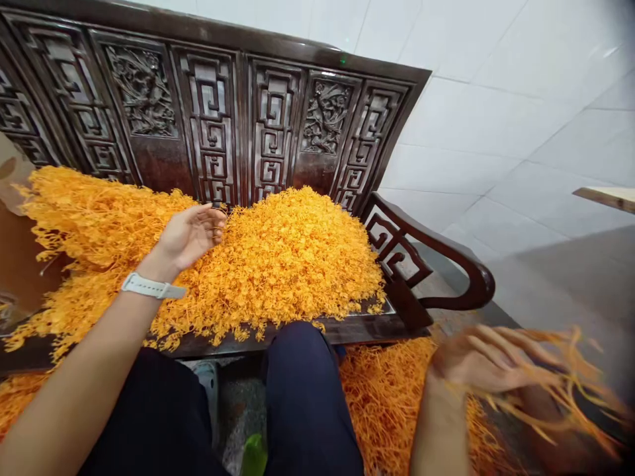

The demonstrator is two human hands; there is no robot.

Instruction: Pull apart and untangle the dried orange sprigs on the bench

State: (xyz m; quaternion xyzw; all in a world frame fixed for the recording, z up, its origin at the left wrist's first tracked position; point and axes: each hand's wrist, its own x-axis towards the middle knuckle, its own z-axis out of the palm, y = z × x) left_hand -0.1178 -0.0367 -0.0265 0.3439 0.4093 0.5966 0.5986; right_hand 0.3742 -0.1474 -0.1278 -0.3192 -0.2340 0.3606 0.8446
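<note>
While the left forearm slants up from the lower left corner, the left hand [191, 233] is held out over the yellow-orange pile [297, 258], near its middle, with the wrist nearly straight and the palm facing inward and partly upward. Its fingers are loosely bent, leaving the palm open, and I cannot tell whether their backs brush the small curly pieces. A pale wristband [149, 285] circles that wrist. The right hand [496, 360] is well apart from it, out at the lower right beyond the curved armrest [482, 284], its forearm rising steeply and the hand bent over toward the right, back uppermost, fingers long and pointing away from the body. Thin orange strands [570, 383] lie at and past those fingertips; motion blur hides whether the fingers pinch them or are parted. The pile spreads along the seat of the dark carved bench [243, 132], heaped against the backrest and reaching the front edge. Lower down, a heap of orange strands [387, 390] sits between the right knee [302, 357] and the right forearm.
</note>
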